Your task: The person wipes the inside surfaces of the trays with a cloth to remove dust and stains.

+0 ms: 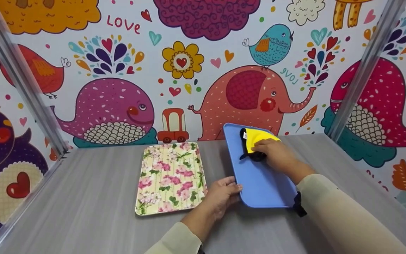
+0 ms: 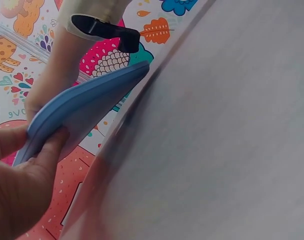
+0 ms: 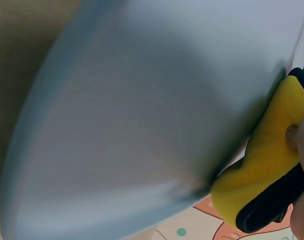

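Note:
My left hand (image 1: 220,198) grips the near left edge of a blue tray (image 1: 264,188), thumb on one face and fingers behind. The tray is held tilted above the table, and in the left wrist view its rim (image 2: 87,97) slopes up away from the hand (image 2: 19,195). Against the tray's upper part, my right hand (image 1: 277,155) holds a yellow cloth (image 1: 254,137) with black edging and a small white tag. Seen from the right wrist, the cloth (image 3: 269,150) is bunched under the fingers and lies along the tray's edge.
A flower-patterned tray (image 1: 171,180) lies flat on the grey table (image 1: 83,197), left of the blue one. Behind the table stands a wall (image 1: 196,21) printed with cartoon animals, and metal posts (image 1: 30,84) rise at both back corners.

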{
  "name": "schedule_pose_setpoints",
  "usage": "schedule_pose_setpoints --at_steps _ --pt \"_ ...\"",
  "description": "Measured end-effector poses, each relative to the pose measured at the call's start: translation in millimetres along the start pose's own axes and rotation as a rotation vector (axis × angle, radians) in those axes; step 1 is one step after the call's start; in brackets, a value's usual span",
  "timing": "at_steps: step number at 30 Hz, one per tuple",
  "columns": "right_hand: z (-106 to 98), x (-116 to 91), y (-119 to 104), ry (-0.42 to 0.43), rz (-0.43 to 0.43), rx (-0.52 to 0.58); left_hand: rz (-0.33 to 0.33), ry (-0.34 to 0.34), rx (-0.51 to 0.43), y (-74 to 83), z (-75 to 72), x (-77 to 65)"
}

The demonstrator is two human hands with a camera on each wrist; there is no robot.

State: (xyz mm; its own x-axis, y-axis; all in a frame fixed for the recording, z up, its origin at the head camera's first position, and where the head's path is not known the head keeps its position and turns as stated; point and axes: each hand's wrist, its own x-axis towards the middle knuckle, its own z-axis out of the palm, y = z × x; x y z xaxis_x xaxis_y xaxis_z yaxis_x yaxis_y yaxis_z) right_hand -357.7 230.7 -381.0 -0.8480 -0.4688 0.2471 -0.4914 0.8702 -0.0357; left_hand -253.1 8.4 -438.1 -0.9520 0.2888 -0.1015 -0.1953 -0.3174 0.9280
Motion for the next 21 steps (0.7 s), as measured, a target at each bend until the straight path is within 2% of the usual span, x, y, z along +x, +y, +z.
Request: schedule_pose_setpoints --at_steps 7,21 --pt "-1 -2 4 -0.037 0.086 0.003 -0.016 0.009 0.009 0.3 0.0 0.7" --pt "4 -7 15 0.004 0.122 -0.001 0.020 -0.009 0.017 -0.3 3.2 -2.9"
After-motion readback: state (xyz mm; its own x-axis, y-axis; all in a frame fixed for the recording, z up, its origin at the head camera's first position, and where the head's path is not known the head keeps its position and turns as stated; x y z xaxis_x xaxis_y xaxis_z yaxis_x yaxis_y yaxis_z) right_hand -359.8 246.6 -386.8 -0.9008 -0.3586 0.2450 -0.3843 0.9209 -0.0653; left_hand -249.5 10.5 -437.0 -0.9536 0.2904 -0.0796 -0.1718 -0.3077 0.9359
